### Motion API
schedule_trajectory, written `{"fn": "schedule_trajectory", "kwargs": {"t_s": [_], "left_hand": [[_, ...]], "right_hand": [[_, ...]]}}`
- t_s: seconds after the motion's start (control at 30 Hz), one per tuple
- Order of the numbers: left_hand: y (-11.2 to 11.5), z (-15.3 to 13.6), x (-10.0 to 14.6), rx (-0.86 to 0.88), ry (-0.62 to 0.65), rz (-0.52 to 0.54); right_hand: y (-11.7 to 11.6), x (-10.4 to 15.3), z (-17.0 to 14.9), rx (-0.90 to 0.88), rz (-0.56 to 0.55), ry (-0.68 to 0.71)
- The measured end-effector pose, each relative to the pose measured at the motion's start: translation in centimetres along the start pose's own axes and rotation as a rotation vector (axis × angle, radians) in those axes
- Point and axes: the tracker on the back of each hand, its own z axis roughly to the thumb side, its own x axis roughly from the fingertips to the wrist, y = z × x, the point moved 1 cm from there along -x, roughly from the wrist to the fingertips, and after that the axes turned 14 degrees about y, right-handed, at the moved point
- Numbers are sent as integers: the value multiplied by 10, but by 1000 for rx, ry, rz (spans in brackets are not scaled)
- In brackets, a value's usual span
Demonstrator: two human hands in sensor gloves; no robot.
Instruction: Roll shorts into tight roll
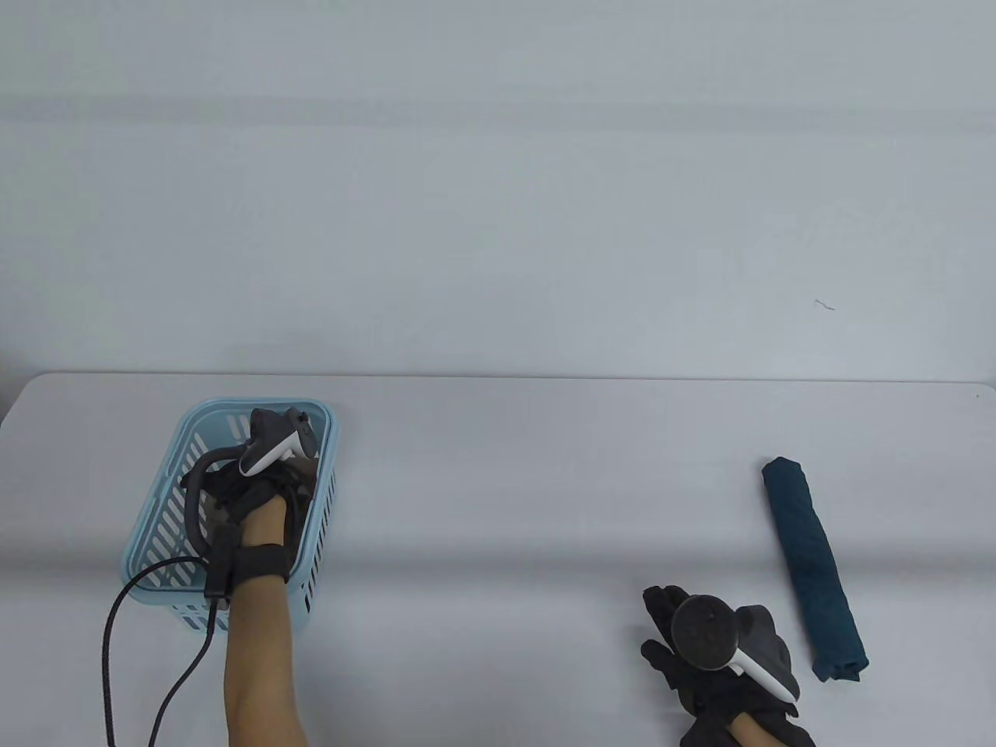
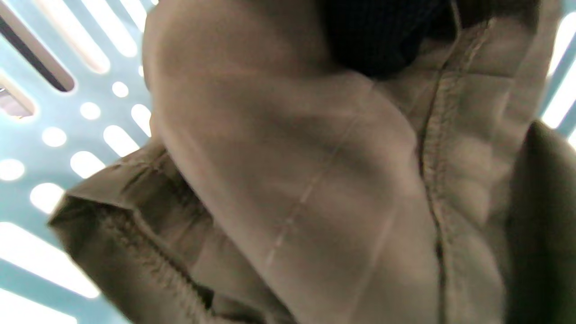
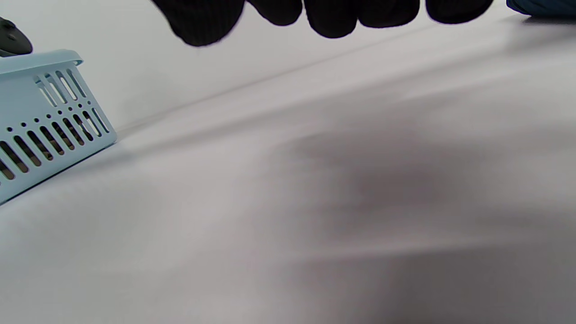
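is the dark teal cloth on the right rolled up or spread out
Rolled up. The teal cloth lies as a narrow tight cylinder on the table, beside the right hand, which is not touching it.

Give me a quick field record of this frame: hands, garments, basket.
left hand: reaching into the basket, on tan fabric; grip not visible
right hand: over bare table, fingers spread, holding nothing
basket: light blue, slotted, left side of table
tan shorts: inside basket, crumpled, unrolled
teal roll: already rolled, lying on the table right of the right hand, not touched
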Motion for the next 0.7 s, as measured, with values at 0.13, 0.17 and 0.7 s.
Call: {"fn": "schedule_trajectory", "kwargs": {"t_s": [0.13, 0.17, 0.7], "left_hand": [[-12, -2, 18, -12, 30, 110], [-18, -4, 26, -6, 33, 139], [-118, -17, 202, 80, 111, 718]], "right_hand": [[1, 1, 0, 4, 2, -5], [2, 1, 0, 2, -2, -4], [7, 2, 11, 4, -10, 42]]}}
